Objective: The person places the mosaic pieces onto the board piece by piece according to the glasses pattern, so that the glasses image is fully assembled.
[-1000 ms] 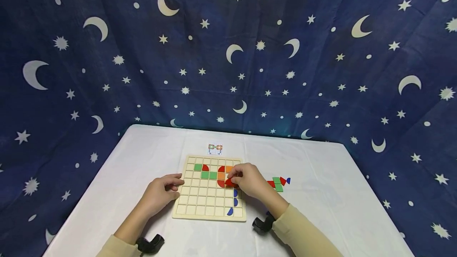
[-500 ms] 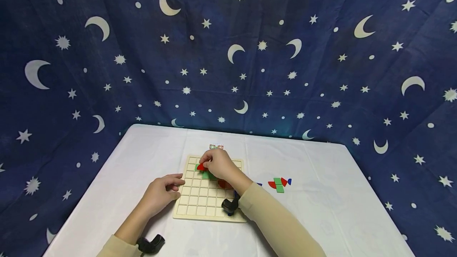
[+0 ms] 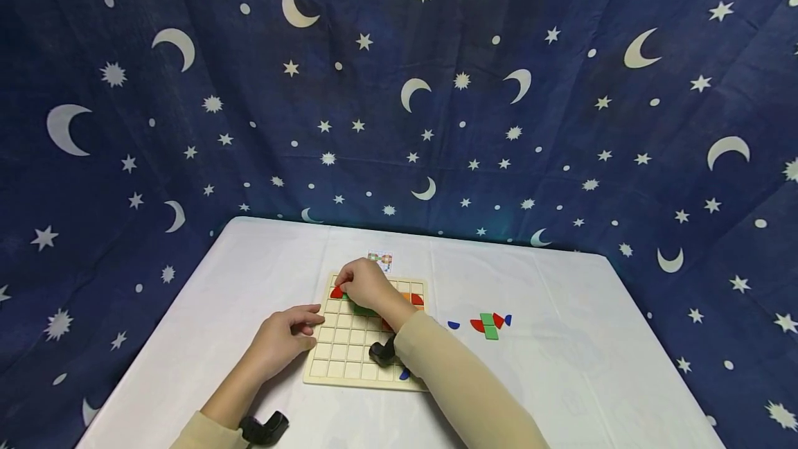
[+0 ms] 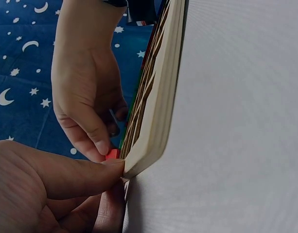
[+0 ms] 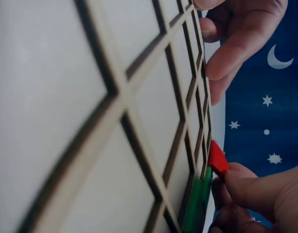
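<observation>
The piece (image 3: 337,292) pinched in the fingers of the right hand (image 3: 366,283) is plain red, with a green tile (image 5: 191,206) just beside those fingertips. The board (image 3: 337,368) touching the fingers of the left hand (image 3: 283,335) is pale cream, lined with a grid. Well right of the fingers, loose shapes (image 3: 490,332) show red, green and blue. The curtain (image 3: 374,102) beyond the fingers is dark blue with cream moons, stars and dots.

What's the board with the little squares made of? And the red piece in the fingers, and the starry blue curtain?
The board looks like smooth, pale wood: it's light tan, with faint lines along its edge. The red piece could be painted wood or plastic; its even colour doesn't settle it. The curtain seems to be printed cloth, because it shows soft folds.
</observation>
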A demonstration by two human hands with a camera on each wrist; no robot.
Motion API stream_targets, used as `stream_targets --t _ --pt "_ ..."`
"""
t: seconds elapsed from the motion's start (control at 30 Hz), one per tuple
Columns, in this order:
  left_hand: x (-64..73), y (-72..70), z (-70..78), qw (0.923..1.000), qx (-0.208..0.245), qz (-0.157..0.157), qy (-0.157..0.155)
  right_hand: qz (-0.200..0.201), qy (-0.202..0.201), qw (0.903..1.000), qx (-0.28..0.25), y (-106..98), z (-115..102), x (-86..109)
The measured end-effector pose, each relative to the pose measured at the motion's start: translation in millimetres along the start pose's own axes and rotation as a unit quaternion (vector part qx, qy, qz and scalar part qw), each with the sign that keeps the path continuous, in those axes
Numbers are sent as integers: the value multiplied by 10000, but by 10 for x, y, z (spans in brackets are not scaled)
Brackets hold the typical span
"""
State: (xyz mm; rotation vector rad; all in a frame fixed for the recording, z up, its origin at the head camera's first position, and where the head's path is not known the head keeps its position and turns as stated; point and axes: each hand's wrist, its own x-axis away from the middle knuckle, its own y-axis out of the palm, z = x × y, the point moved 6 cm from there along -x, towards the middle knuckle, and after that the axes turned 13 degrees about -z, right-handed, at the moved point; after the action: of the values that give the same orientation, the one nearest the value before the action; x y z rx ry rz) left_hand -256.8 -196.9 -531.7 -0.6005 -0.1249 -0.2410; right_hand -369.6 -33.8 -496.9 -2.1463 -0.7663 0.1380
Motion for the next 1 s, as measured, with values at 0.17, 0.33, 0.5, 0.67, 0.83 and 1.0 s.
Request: stream_targets --t 0.17,0.33,0.5,0.67,0.83,1.0 --pt "6 0 16 10000 5 -14 11 -128 39 9995 277 31 -20 2" --pt "11 -3 28 10000 -2 -19 -10 -131 88 9973 712 60 -34 -16" --pt "28 -6 29 10000 13 -27 -28 -100 142 9945 1033 91 -50 -34" --pt "38 -1 32 10000 62 -26 12 -95 116 9919 1264 100 -71 -13" --pt "26 15 38 10000 59 -45 22 -84 80 9931 1167 34 -46 53" --pt "29 1 35 10000 -19 -47 -27 -16 63 9971 756 -130 0 172"
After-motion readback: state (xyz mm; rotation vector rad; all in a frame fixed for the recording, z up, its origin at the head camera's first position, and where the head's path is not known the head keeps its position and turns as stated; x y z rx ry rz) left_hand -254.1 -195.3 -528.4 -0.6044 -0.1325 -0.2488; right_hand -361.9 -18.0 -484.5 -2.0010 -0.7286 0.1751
